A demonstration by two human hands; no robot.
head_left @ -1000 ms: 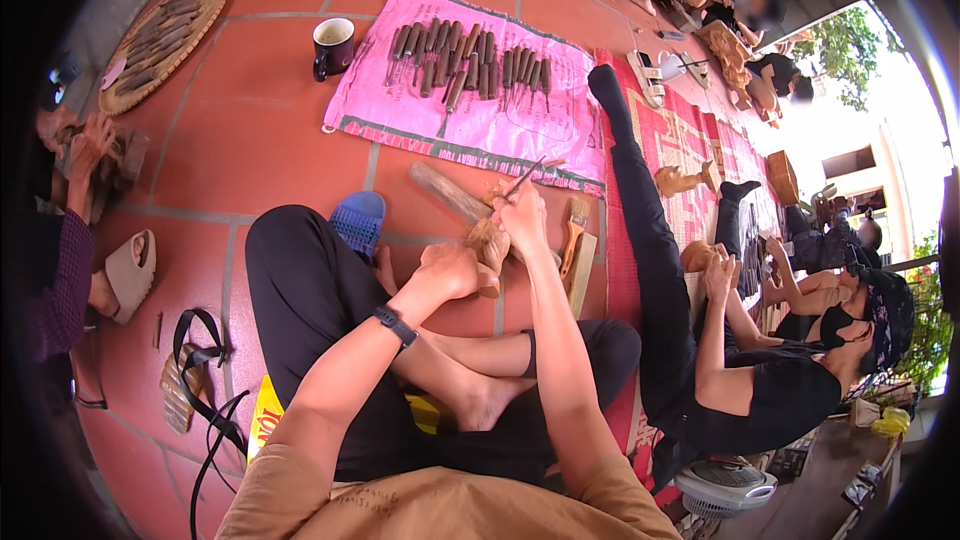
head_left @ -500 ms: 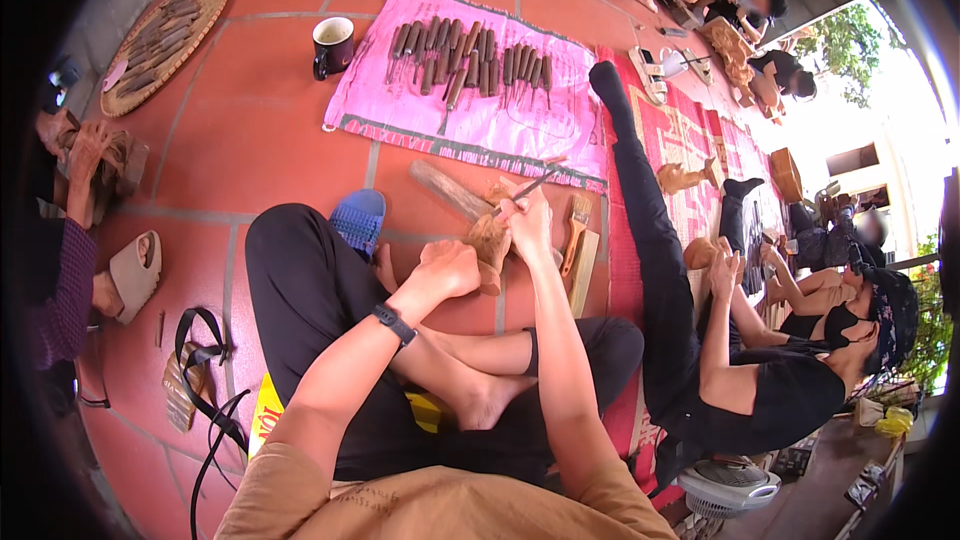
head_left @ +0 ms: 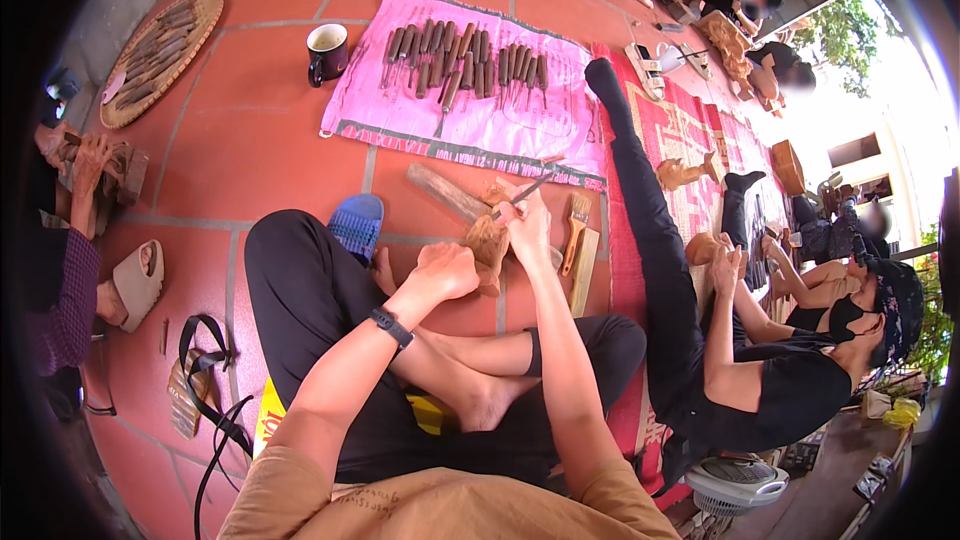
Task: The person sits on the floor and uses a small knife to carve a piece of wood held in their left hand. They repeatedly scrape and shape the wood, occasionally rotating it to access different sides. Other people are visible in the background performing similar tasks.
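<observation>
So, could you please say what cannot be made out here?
In the head view:
Carving: partly hidden by the left grip.
Thin tool: tip too small to tell contact.
Tools on pink sheet: blade shapes too small.
Purple-sleeved co-worker: cut off by dark rim.

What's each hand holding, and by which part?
Left hand: a wood carving, by its left side; the exact finger contact is hidden. Right hand: a thin tool, near its end closest to the carving.

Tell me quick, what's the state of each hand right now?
Left hand: closed, holding a light-brown carved wooden piece.
Right hand: closed, holding a slim, dark, rod-shaped tool.
</observation>
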